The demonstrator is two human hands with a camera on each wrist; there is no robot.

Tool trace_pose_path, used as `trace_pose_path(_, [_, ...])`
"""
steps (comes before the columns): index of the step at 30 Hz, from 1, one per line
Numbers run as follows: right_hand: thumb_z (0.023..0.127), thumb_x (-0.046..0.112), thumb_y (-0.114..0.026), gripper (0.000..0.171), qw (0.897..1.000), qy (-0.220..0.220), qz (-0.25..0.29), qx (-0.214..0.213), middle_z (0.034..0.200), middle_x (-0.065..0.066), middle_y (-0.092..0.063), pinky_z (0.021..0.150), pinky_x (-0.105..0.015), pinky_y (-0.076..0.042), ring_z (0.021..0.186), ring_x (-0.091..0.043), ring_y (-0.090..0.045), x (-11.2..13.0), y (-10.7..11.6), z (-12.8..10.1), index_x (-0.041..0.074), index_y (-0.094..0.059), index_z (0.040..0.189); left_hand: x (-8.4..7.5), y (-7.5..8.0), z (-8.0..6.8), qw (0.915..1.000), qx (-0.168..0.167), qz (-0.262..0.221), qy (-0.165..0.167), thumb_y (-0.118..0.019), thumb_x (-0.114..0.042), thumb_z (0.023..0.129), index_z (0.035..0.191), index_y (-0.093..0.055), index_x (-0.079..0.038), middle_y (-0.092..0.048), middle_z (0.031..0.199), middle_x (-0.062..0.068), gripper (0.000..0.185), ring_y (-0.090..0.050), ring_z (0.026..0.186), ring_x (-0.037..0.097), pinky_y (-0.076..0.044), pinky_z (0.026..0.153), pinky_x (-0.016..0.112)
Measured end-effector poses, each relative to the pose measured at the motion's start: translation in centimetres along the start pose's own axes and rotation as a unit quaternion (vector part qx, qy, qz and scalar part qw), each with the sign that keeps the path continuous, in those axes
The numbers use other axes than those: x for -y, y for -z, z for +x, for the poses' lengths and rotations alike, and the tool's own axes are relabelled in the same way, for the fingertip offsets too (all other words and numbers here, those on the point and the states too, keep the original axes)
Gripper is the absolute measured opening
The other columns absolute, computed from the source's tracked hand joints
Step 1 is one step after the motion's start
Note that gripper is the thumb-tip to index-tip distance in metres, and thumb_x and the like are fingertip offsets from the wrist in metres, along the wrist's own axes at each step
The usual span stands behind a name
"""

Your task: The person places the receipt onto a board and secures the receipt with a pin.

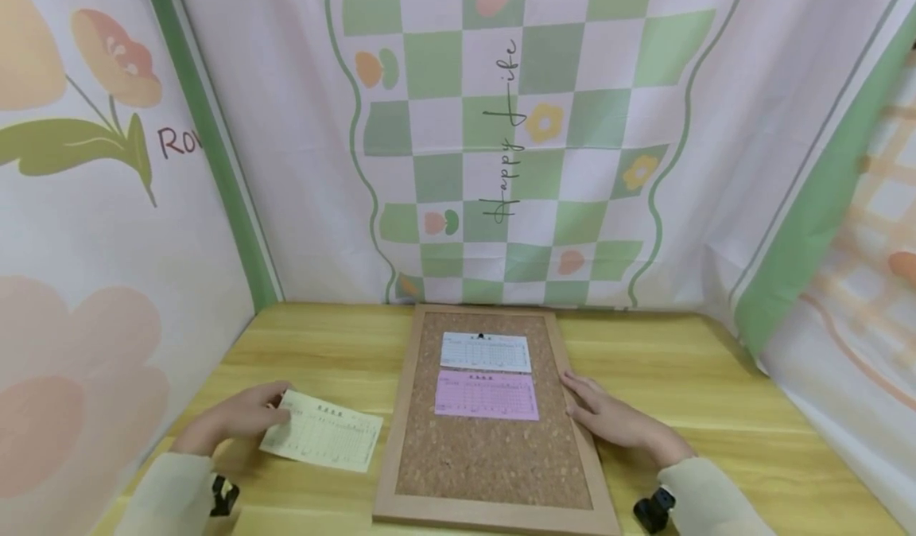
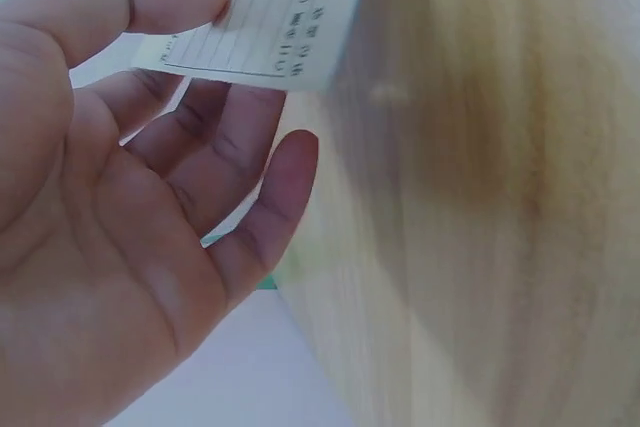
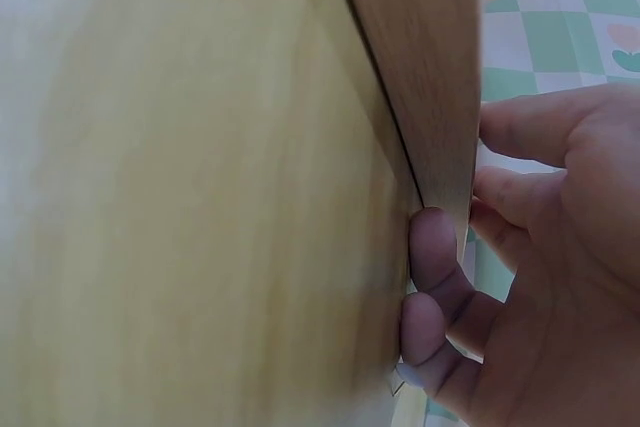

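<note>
Pinched between the thumb and fingers of my left hand [image 1: 243, 415] is a pale yellow printed form slip [image 1: 324, 434], held over the table left of the board. In the left wrist view the thumb [image 2: 180, 2] lies on the slip's printed face, with the fingers behind it. A wood-framed corkboard [image 1: 494, 464] lies in the middle of the table. My right hand [image 1: 617, 421] rests along its right frame edge, fingertips touching the wood [image 3: 430, 67]. On the cork, a light blue slip [image 1: 485, 355] sits above a pink slip [image 1: 487, 398]. A small black clip or pin [image 1: 481, 335] marks the blue slip's top edge.
The yellow wood-grain table [image 1: 687, 377] reaches back to a hanging cloth [image 1: 487, 130] with a green checked print. More printed cloth [image 1: 86, 242] encloses the left and right sides. Each wrist wears a small black device [image 1: 654, 510].
</note>
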State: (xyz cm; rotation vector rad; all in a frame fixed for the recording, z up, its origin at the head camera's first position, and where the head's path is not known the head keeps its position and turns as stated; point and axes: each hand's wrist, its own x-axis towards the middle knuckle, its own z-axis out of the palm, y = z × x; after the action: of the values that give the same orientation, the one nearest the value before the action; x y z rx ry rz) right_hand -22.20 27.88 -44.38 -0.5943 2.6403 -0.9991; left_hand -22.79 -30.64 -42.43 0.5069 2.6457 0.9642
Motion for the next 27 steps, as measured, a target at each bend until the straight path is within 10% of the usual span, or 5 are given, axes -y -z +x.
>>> trace_pose_path(27, [0.108,0.027,-0.047,0.065,1.000,0.009,-0.003,0.000,0.158,-0.035,-0.012,0.109,-0.070,-0.017,0.143,-0.056,-0.010,-0.2,0.2,0.0,-0.006,-0.019,0.156,-1.8,0.9,0.0,0.9914,-0.009,-0.129,-0.020,-0.052,-0.018,0.101,0.131,-0.052,-0.001,-0.052,0.120,0.020,0.035,-0.052,0.105,0.033,-0.047,0.083,0.045])
